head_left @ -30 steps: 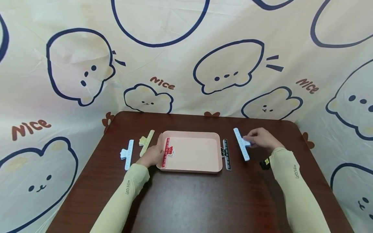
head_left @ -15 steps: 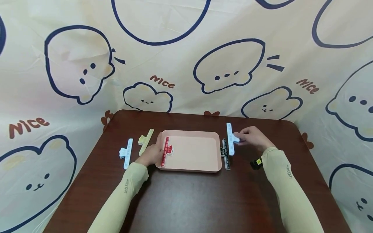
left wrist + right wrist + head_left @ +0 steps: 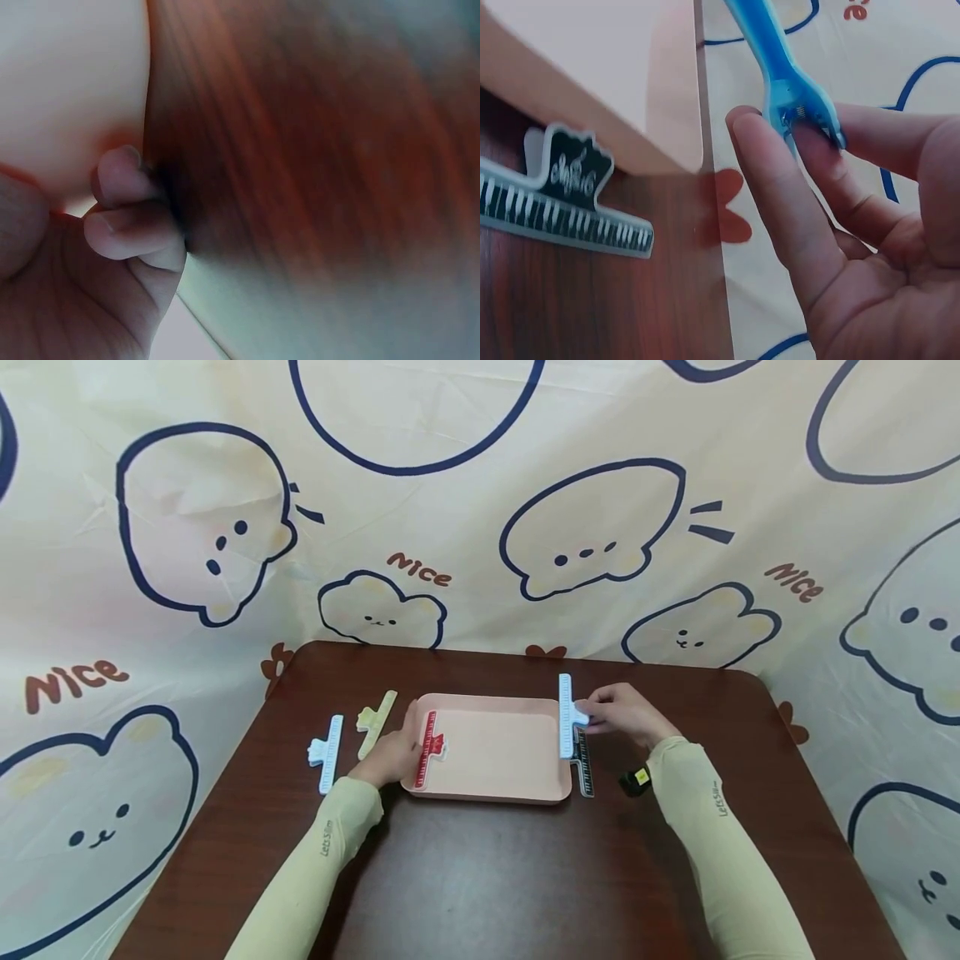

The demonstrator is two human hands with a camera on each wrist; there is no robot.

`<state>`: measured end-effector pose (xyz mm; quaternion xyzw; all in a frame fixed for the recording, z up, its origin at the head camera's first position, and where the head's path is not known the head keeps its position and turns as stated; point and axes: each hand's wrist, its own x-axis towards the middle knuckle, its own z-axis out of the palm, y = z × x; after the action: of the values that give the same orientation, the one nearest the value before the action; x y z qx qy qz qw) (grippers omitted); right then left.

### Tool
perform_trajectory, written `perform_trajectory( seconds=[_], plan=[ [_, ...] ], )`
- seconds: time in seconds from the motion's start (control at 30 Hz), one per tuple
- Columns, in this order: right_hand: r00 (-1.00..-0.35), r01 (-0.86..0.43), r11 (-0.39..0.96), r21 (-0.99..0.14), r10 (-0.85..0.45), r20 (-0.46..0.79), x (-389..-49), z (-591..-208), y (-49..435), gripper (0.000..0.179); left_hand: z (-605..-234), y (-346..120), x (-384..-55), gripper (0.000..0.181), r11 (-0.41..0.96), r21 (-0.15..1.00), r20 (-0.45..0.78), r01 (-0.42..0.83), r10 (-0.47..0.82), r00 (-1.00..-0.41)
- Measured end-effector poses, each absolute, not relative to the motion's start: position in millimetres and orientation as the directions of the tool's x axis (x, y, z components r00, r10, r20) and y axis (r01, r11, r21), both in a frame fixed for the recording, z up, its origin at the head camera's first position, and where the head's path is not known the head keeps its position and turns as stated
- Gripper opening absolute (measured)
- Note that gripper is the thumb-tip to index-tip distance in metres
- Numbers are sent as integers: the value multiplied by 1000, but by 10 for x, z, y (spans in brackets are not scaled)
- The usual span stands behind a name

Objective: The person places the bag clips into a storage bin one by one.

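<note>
My left hand point(image 3: 392, 758) holds the left edge of a shallow pink tray point(image 3: 502, 793); in the left wrist view, curled fingers point(image 3: 127, 225) lie against its rim. A red ruler-shaped clip point(image 3: 426, 752) is at the tray's left end. My right hand point(image 3: 626, 714) pinches the handle of a light blue clip point(image 3: 566, 718) between thumb and fingers. That clip appears over the tray's right rim; contact cannot be told. Its spring shows in the right wrist view, where a black clip point(image 3: 574, 180) with piano-key marks lies on the table beside the tray.
On the brown table point(image 3: 480, 877), left of the tray, lie a yellow clip point(image 3: 377, 724) and another light blue clip point(image 3: 327, 754). A patterned cloth point(image 3: 480, 527) hangs behind the table. A small black device point(image 3: 636, 782) sits at my right wrist.
My right hand has moved left with the light blue clip, from the table's right side to above the tray's right edge. The clip has turned more upright in view. My left hand stays put.
</note>
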<state>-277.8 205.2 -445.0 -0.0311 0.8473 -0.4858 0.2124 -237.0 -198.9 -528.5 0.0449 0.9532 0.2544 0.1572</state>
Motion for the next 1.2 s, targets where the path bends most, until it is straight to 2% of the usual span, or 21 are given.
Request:
perform_trajectory(
  seconds=[0.57, 0.87, 1.2],
  plan=[
    [-881, 195, 523, -830, -278, -382, -2853, -4536, 1436, 23, -5310, -2013, -2384, 82, 863, 503, -252, 44, 195, -948],
    [-873, 164, 501, -849, -326, -362, -2863, -4594, 1142, 17, -5305, -2008, -2377, 84, 857, 516, -275, 10, 176, -945],
    [-867, 154, 530, -834, -332, -371, -2873, -4628, 973, 16, -5292, -1989, -2375, 80, 874, 485, -244, 43, 182, -953]
  ],
)
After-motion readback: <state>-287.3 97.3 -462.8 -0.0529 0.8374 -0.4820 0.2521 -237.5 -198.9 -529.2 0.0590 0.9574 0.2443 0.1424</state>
